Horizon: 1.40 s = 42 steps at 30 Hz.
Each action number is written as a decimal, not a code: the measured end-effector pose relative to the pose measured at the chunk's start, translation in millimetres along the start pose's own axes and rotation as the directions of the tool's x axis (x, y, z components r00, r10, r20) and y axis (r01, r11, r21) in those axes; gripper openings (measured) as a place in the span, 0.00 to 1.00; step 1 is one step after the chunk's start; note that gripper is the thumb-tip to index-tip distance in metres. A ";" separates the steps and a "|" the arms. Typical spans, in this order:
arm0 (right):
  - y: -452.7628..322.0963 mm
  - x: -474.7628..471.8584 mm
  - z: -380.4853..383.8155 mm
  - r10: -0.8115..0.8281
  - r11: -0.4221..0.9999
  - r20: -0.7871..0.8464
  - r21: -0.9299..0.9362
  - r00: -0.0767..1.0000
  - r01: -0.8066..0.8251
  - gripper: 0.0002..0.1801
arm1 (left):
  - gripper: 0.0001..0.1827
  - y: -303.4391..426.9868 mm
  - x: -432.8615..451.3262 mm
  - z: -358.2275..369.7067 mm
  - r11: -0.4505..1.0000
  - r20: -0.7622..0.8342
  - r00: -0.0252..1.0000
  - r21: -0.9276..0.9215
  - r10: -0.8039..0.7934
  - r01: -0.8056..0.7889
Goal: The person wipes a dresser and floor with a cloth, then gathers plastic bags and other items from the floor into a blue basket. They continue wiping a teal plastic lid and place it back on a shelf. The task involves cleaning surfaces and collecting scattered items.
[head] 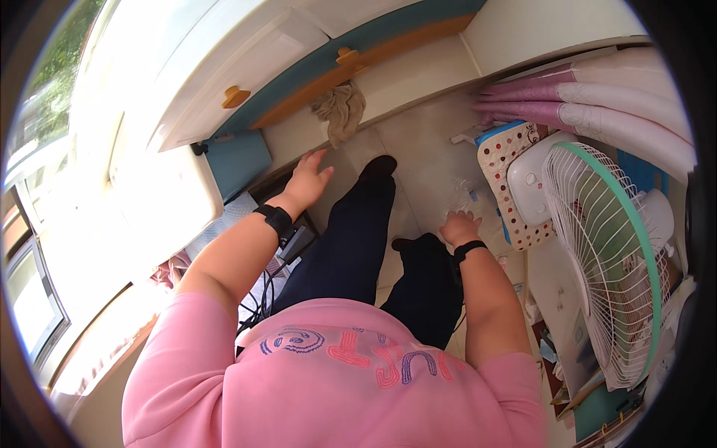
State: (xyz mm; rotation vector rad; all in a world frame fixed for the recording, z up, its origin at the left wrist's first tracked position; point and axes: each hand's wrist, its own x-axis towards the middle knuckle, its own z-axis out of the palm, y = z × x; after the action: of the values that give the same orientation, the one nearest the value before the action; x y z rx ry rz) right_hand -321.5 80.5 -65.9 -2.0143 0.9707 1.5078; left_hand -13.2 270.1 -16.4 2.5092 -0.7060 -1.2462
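My left hand is held out with its fingers apart and nothing in it, near a crumpled beige cloth that hangs from an orange drawer knob. Over the tiled floor, my right hand reaches forward, its fingers spread. A clear plastic bag lies just beyond its fingertips; whether they touch it, I cannot tell. Both wrists wear black bands. My legs in dark trousers stand between the hands, one foot ahead of the other.
An electric fan with a green-rimmed cage stands at the right, beside a dotted quilted mat on a blue item. Pink curtains hang above them. White cabinets line the upper left. Black cables lie by my left leg.
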 end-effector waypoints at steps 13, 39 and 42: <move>-36.4 51.6 -77.3 -0.195 0.542 -0.707 0.500 0.680 0.676 0.21 | 0.38 33.1 160.2 70.7 0.965 -0.296 0.955 0.248 -0.011 0.088; -24.5 36.3 -44.8 -0.326 0.533 -0.561 0.556 0.761 0.638 0.18 | 0.20 -120.7 43.6 97.4 0.818 -0.408 0.800 -0.550 -0.440 0.170; -14.9 32.0 -46.1 -0.285 0.556 -0.557 0.567 0.780 0.608 0.19 | 0.19 -147.2 66.7 68.8 0.875 -0.648 0.697 -0.480 -0.307 -0.060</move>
State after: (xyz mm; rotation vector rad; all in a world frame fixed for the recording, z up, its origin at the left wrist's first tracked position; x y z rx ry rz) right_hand -275.7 49.2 -83.0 -1.7589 0.8799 0.2911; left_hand 12.0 359.7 -165.4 2.3390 -0.0129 -0.3004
